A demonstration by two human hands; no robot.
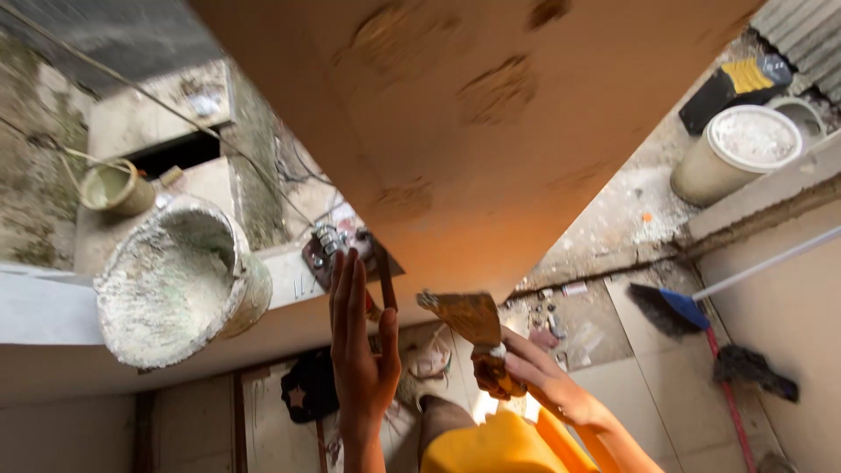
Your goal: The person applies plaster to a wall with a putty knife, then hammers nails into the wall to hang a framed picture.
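Note:
My right hand (526,372) grips the wooden handle of a putty knife (469,317). Its wide, rusty, plaster-smeared blade points up at the lower edge of an orange-tan wall face (491,131). My left hand (361,350) is raised beside it with the fingers straight and together. A narrow dark blade (385,276) sticks up from between its thumb and palm and touches the wall's lower corner. The wall face shows several rough filler patches. My yellow garment (499,447) fills the bottom of the view.
A plaster-crusted bucket (175,280) sits on a pale ledge at the left, with a small pot (114,188) behind it. Below right stand a pale bucket (740,149), a blue-headed broom (679,307) and a red-handled mop (740,372) on a dusty tiled floor.

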